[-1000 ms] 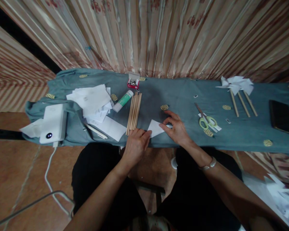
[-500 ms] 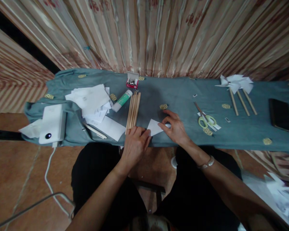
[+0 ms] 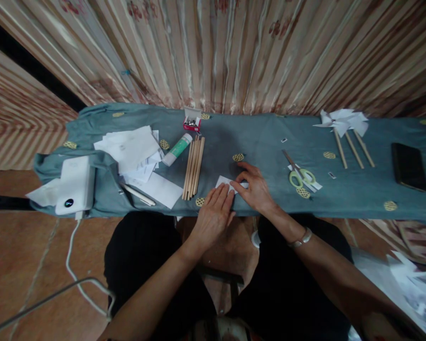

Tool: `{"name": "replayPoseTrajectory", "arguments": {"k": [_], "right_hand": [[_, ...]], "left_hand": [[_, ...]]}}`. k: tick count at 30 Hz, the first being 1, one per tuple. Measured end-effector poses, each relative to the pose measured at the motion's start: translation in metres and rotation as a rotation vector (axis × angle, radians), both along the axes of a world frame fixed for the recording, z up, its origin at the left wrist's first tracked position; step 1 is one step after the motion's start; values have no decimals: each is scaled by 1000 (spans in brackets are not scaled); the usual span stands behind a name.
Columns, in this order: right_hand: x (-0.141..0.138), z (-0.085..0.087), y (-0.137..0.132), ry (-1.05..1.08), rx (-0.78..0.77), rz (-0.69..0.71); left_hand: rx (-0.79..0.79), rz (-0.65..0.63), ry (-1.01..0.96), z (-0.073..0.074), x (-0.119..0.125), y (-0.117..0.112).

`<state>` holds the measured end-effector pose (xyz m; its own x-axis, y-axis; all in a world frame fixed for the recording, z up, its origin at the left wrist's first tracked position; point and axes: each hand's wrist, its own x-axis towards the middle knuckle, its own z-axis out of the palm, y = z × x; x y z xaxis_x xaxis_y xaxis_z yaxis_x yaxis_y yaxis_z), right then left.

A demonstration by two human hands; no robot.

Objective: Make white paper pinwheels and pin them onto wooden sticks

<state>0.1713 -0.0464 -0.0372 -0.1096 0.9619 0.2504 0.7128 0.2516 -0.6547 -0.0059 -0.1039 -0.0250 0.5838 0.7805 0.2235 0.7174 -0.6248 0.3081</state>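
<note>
A small folded piece of white paper (image 3: 223, 180) lies near the front edge of the cloth-covered table, partly hidden by my fingers. Across it lies my left hand (image 3: 216, 210), palm down, its fingers stretched flat and pressing on the sheet. My right hand (image 3: 252, 188) pinches the paper's right side between thumb and fingertips, with the index finger raised. Just left of the paper, several wooden sticks (image 3: 194, 168) rest side by side. Scissors with green handles (image 3: 300, 175) sit on a white paper strip to the right of my right hand.
A glue stick (image 3: 177, 149), an open red box of small metal pieces (image 3: 192, 124), loose papers (image 3: 131, 147) and a white pen (image 3: 138, 194) lie leftward. A white device (image 3: 74, 184) stands far left. Paper pinwheels (image 3: 344, 121) on sticks and a black phone (image 3: 409, 166) lie right.
My left hand has moved right, from beside the sticks' lower ends onto the paper, and its fingers now lie flat. My right hand stays at the paper's right side.
</note>
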Motion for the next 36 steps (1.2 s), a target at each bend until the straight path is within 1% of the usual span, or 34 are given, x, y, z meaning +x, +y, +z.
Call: {"name": "replayPoseTrajectory", "arguments": {"k": [6,11,14,18,22,25,29,36], "right_hand": [[-1,1,0,-7,13,0],[1,2,-7,-25,23,35],[7,0,-14,-19,46,44],[21,-5,-19,-27,55,17],[34,-10,-19,-27,56,18],[37,-12,-17,-31,65,39],[36,-16,-14,-31,81,35],[36,-18,-11,-41,73,35]], "left_hand": [[-3,-3,16,-6,-1,-1],[-4,-12,45,-8,-2,-4],[-8,-4,50,-8,-2,-5],[-12,-1,52,-9,-3,-5],[-1,-5,68,-11,-5,-4],[22,-6,99,-12,-7,-5],[43,12,139,-11,-14,-12],[81,80,201,-12,-37,-35]]}}
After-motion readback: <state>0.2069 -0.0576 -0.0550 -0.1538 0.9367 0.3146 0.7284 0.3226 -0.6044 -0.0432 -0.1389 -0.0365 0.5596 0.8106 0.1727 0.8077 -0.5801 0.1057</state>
